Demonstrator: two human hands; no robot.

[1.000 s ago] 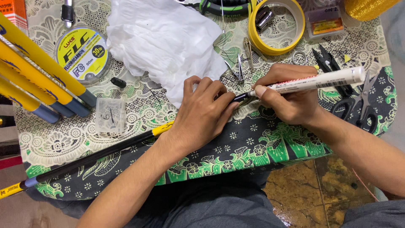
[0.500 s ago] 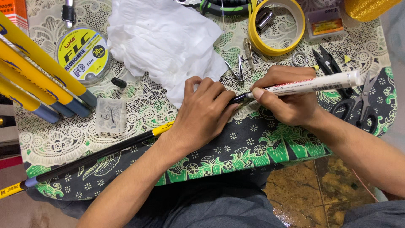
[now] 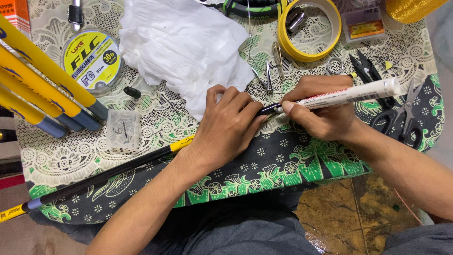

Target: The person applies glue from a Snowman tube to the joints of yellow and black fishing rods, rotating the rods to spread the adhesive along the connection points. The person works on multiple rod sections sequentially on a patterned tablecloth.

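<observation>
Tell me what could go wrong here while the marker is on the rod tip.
The left hand hides most of the thin black rod, so the white marker in the right hand could stray off its mark unseen. The rod's long free end juts past the table edge; a knock there might jerk the tip. Fresh ink could smear on the fingers or the white crumpled paper close by.
</observation>
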